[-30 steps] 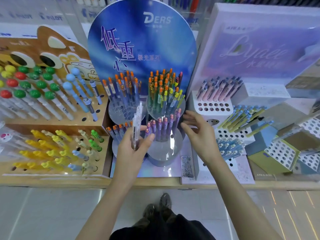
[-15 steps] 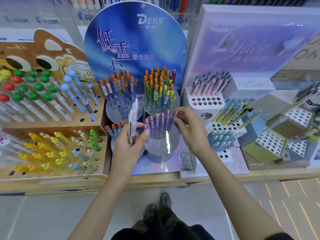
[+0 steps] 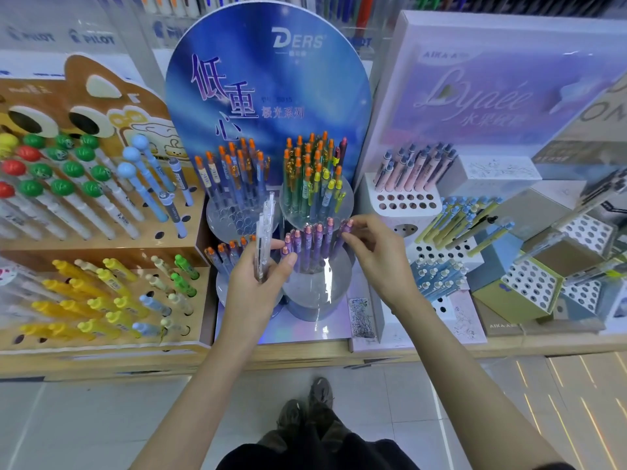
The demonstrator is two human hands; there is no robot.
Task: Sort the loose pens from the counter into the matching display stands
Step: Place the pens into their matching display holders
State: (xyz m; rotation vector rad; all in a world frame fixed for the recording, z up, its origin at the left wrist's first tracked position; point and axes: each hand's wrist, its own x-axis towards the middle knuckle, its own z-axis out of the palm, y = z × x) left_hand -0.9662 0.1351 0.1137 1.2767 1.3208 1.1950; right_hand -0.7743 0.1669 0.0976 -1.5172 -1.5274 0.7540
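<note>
My left hand (image 3: pixel 254 286) grips a small bunch of clear pens (image 3: pixel 264 232), held upright in front of the blue DERS stand (image 3: pixel 268 79). My right hand (image 3: pixel 376 252) pinches the top of a purple pen (image 3: pixel 345 228) at the right edge of the purple-pen cup (image 3: pixel 315 286), the front right round holder of that stand. Other purple pens stand in the same cup. Behind it are cups of orange-capped blue pens (image 3: pixel 234 174) and green and yellow pens (image 3: pixel 315 178).
A brown animal-themed stand (image 3: pixel 101 239) with ball-topped and yellow pens fills the left. A lilac Lyaee stand (image 3: pixel 424 198) with pink and yellow-green pens is on the right, then perforated boxes (image 3: pixel 529 283). The wooden counter edge (image 3: pixel 305 354) runs below; my shoes show on the floor.
My right hand moved in from beside the purple-pen cup and closed its fingertips on a purple pen's top. The left hand kept holding the clear pens, nearly still.
</note>
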